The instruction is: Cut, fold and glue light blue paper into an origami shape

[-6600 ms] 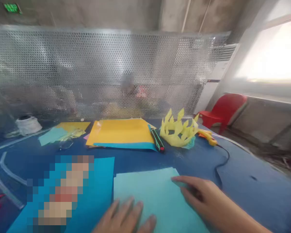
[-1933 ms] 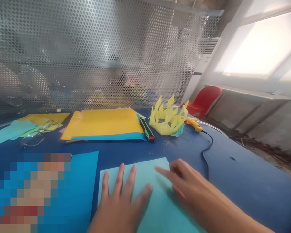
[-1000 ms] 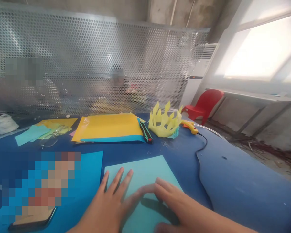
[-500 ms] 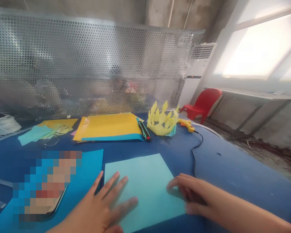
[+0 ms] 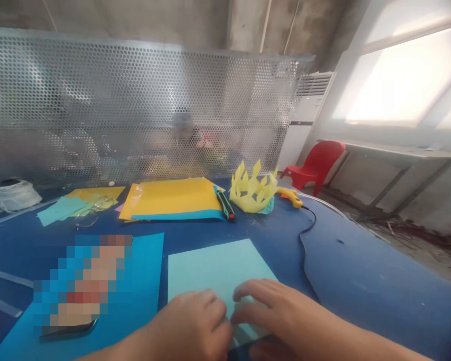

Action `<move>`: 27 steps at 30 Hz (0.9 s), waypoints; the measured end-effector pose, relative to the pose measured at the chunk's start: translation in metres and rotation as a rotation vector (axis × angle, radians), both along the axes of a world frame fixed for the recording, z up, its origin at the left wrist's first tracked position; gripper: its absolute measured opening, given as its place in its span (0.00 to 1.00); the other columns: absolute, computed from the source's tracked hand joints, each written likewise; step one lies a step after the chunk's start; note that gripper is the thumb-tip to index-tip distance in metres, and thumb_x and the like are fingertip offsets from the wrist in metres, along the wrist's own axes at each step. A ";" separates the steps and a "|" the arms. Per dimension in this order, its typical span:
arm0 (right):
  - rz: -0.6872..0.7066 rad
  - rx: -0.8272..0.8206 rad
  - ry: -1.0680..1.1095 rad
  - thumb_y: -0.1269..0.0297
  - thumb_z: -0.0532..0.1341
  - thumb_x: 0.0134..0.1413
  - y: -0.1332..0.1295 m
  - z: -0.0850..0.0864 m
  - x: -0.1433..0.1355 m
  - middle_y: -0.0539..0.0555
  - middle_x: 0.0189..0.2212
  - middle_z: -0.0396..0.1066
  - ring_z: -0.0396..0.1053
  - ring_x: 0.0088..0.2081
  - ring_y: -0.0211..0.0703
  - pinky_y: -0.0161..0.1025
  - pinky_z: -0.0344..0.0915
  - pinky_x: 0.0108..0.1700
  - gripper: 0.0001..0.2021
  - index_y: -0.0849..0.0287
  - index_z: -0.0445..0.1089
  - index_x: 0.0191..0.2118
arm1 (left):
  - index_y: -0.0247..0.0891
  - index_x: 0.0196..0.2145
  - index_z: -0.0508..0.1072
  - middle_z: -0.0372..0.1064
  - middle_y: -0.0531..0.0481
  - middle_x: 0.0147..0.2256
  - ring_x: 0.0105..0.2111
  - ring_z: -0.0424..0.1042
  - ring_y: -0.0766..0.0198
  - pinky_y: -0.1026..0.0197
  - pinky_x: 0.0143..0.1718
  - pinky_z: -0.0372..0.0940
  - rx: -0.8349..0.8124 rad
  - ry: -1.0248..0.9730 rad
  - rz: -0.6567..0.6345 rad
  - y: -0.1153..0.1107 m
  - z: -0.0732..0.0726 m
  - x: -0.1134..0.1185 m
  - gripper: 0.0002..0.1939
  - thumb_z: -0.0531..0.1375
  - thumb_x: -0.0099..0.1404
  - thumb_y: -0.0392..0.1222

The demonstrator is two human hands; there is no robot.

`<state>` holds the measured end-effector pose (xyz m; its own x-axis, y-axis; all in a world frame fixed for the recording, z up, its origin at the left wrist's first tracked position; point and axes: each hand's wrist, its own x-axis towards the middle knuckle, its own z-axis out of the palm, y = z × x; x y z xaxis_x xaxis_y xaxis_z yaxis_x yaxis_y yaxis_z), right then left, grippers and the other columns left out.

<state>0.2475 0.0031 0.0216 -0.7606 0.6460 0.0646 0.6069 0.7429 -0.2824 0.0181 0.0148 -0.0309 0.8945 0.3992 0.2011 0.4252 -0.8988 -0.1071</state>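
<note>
A light turquoise sheet of paper (image 5: 214, 265) lies on the blue table in front of me. My left hand (image 5: 199, 321) is over its near left part, fingers curled down and pressed together; what they hold, if anything, is hidden. My right hand (image 5: 270, 311) hovers over or touches the near right part, its fingers bent and apart, with nothing visible in them. The two hands nearly meet at the near edge, which they mostly cover. Left of the sheet, a phone-like object (image 5: 86, 328), blurred out on top, rests on a bright blue sheet (image 5: 143, 281).
A yellow paper crown (image 5: 251, 200) stands at the back, beside a yellow glue gun (image 5: 291, 196) with a black cord. A utility knife (image 5: 226, 204) lies by stacked yellow sheets (image 5: 173, 198). Glasses (image 5: 88, 215) and paper scraps lie left. A perforated metal screen (image 5: 135, 110) borders the table.
My left hand has moved right and curled from spread fingers. My right hand has shifted left and nearer, towards it. The view has tilted slightly.
</note>
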 end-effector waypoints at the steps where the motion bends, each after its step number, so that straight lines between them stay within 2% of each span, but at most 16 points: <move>1: 0.059 0.064 0.014 0.69 0.72 0.51 0.002 -0.008 -0.002 0.53 0.44 0.77 0.76 0.40 0.43 0.36 0.70 0.42 0.14 0.54 0.74 0.44 | 0.39 0.34 0.72 0.75 0.49 0.32 0.31 0.75 0.61 0.66 0.25 0.67 0.005 0.011 -0.010 0.000 0.002 0.003 0.06 0.62 0.68 0.43; 3: 0.132 0.216 0.007 0.69 0.66 0.58 0.006 -0.021 -0.003 0.51 0.36 0.76 0.72 0.34 0.41 0.36 0.67 0.37 0.03 0.56 0.72 0.38 | 0.39 0.32 0.71 0.73 0.50 0.29 0.27 0.72 0.63 0.66 0.18 0.59 0.005 0.039 -0.009 0.000 0.007 0.007 0.06 0.62 0.68 0.38; 4: 0.156 0.267 0.009 0.69 0.63 0.61 0.008 -0.026 -0.003 0.50 0.32 0.75 0.70 0.32 0.40 0.37 0.65 0.35 0.02 0.56 0.71 0.35 | 0.39 0.31 0.71 0.72 0.50 0.28 0.26 0.72 0.63 0.65 0.16 0.55 -0.003 0.055 0.001 -0.001 0.010 0.009 0.06 0.63 0.67 0.37; 7: 0.182 0.332 0.026 0.71 0.55 0.65 0.009 -0.036 0.000 0.51 0.28 0.72 0.67 0.29 0.40 0.38 0.61 0.32 0.09 0.57 0.68 0.32 | 0.37 0.30 0.72 0.73 0.50 0.28 0.24 0.71 0.62 0.63 0.12 0.46 -0.052 0.102 0.054 -0.003 0.019 0.018 0.06 0.66 0.62 0.33; 11: 0.196 0.376 0.050 0.73 0.52 0.66 0.009 -0.040 0.001 0.52 0.28 0.73 0.68 0.29 0.40 0.39 0.62 0.35 0.13 0.57 0.67 0.30 | 0.34 0.31 0.74 0.74 0.46 0.27 0.22 0.72 0.62 0.64 0.11 0.41 -0.142 0.150 0.142 -0.009 0.023 0.034 0.05 0.62 0.62 0.27; 13: 0.185 0.393 0.067 0.67 0.53 0.68 0.009 -0.040 0.001 0.52 0.28 0.73 0.68 0.30 0.40 0.39 0.63 0.37 0.12 0.57 0.68 0.32 | 0.34 0.32 0.74 0.75 0.45 0.26 0.21 0.73 0.62 0.65 0.10 0.43 -0.188 0.163 0.178 -0.012 0.023 0.039 0.06 0.59 0.62 0.27; 15: 0.169 0.408 0.086 0.62 0.54 0.69 0.011 -0.038 0.002 0.53 0.28 0.74 0.69 0.30 0.40 0.41 0.64 0.39 0.12 0.57 0.69 0.34 | 0.34 0.35 0.74 0.76 0.44 0.29 0.24 0.75 0.60 0.66 0.12 0.49 -0.222 0.166 0.201 -0.012 0.023 0.039 0.07 0.58 0.63 0.27; 17: 0.166 0.429 0.107 0.65 0.52 0.70 0.014 -0.035 0.003 0.53 0.28 0.75 0.68 0.28 0.40 0.41 0.64 0.38 0.13 0.58 0.69 0.34 | 0.35 0.39 0.74 0.77 0.43 0.33 0.30 0.78 0.56 0.66 0.17 0.59 -0.248 0.164 0.221 -0.011 0.028 0.036 0.11 0.56 0.64 0.26; 19: 0.185 0.456 0.126 0.70 0.49 0.70 0.019 -0.029 0.004 0.52 0.27 0.75 0.68 0.26 0.38 0.40 0.63 0.36 0.15 0.57 0.68 0.32 | 0.36 0.41 0.73 0.78 0.43 0.34 0.32 0.79 0.53 0.63 0.21 0.64 -0.285 0.160 0.261 -0.007 0.036 0.032 0.13 0.55 0.63 0.25; 21: 0.218 0.487 0.148 0.73 0.48 0.71 0.027 -0.022 0.003 0.51 0.27 0.76 0.68 0.26 0.37 0.39 0.63 0.36 0.16 0.57 0.68 0.33 | 0.37 0.40 0.73 0.78 0.46 0.33 0.30 0.79 0.53 0.62 0.21 0.64 -0.341 0.135 0.310 -0.001 0.047 0.027 0.11 0.57 0.62 0.26; 24: 0.250 0.551 0.195 0.72 0.49 0.71 0.044 -0.008 0.000 0.51 0.26 0.77 0.70 0.26 0.37 0.38 0.63 0.36 0.14 0.59 0.71 0.37 | 0.40 0.36 0.71 0.78 0.52 0.30 0.26 0.78 0.59 0.63 0.21 0.62 -0.400 0.026 0.388 0.011 0.065 0.019 0.08 0.55 0.67 0.30; 27: 0.233 0.630 0.263 0.72 0.54 0.68 0.063 0.007 -0.009 0.50 0.23 0.75 0.68 0.24 0.38 0.39 0.63 0.33 0.11 0.60 0.72 0.35 | 0.42 0.32 0.69 0.76 0.55 0.30 0.26 0.74 0.63 0.64 0.26 0.63 -0.372 -0.138 0.463 0.025 0.082 0.011 0.13 0.50 0.73 0.33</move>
<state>0.2387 0.0659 0.0282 -0.7819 0.2486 0.5717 0.3839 0.9146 0.1273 0.0288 0.0395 0.0515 0.5870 0.8061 0.0753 0.7681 -0.5838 0.2630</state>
